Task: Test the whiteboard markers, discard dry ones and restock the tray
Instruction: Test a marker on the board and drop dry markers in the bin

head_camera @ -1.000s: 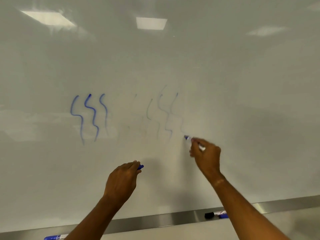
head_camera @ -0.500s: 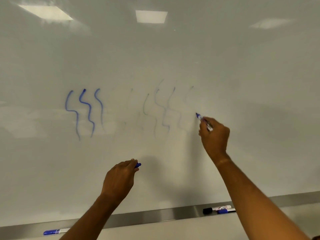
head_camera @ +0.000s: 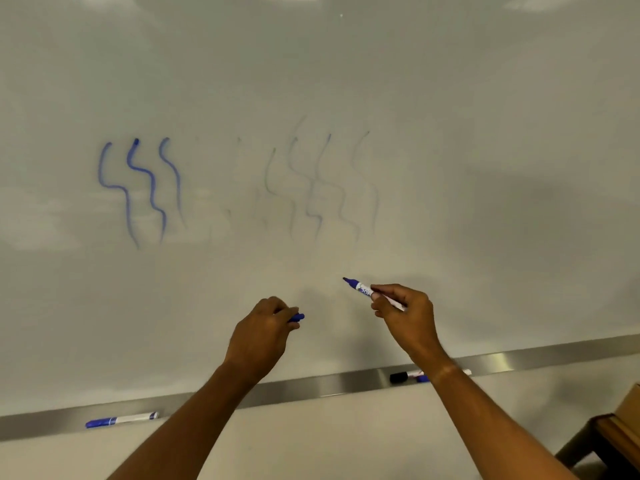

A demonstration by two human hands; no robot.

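A person stands close to a whiteboard (head_camera: 450, 133), both bare forearms raised in front of it. The right hand (head_camera: 407, 313) pinches an uncapped blue whiteboard marker (head_camera: 367, 291) between thumb and fingers, its tip pointing up and to the left, just off the board surface as far as can be told. The left hand (head_camera: 265, 329), fingers curled, grips a blue cap (head_camera: 297, 317), only the end of which pokes out past the fingertips.

Above the hands the board carries two groups of wavy vertical strokes: three bold blue squiggles (head_camera: 142, 188) at left, and a set of pale, thin squiggles (head_camera: 322, 188) at centre, some so weak that they barely show.

Along the board's lower edge runs a metal tray (head_camera: 329, 384). A capped blue marker (head_camera: 121, 419) lies flat in it toward the left end. Further right, partly hidden behind the right wrist, a black-capped marker (head_camera: 403, 376) lies in the tray with a second, blue-capped marker (head_camera: 421, 378) just beside it; whether they touch cannot be told.

At the lower right corner, the edge of a brown cardboard box (head_camera: 627, 407) sits on a dark wooden piece of furniture (head_camera: 599, 441).
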